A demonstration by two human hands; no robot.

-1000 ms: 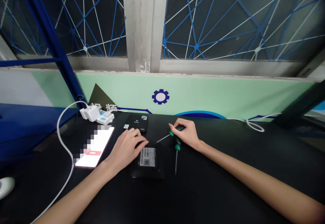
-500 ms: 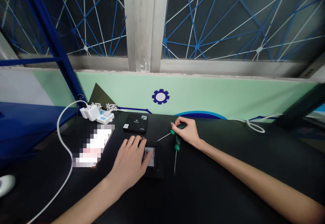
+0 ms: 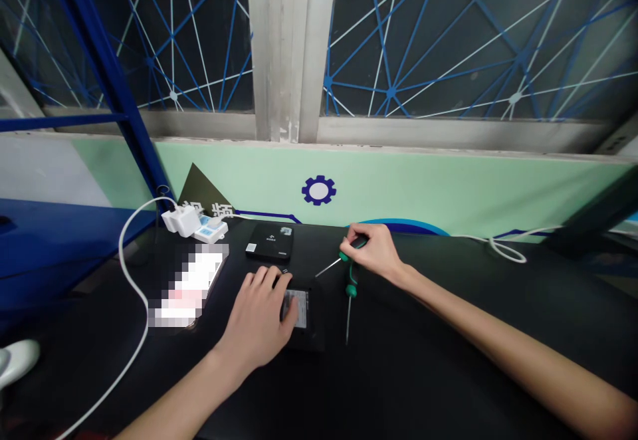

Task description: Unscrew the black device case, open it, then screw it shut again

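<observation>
My left hand lies over the left side of a black box with a printed label. Its thumb presses on the label and the other fingers bend over the box's far left part, gripping it. To the right, my right hand is closed around the dark handle of a screwdriver with a green collar. The thin shaft slants down to the left, its tip above or near the box's far right corner. A second green-and-black screwdriver lies on the table below that hand, shaft pointing towards me.
A flat black box with stickers sits behind my left hand. Left of it are a phone with a blurred bright screen, a white power strip with an adapter, and a looping white cable. A white mouse is at far left.
My right hand has shifted slightly right, taking the screwdriver tip a little away from the labelled box. My left hand stays on the box. The whole view has moved slightly.
</observation>
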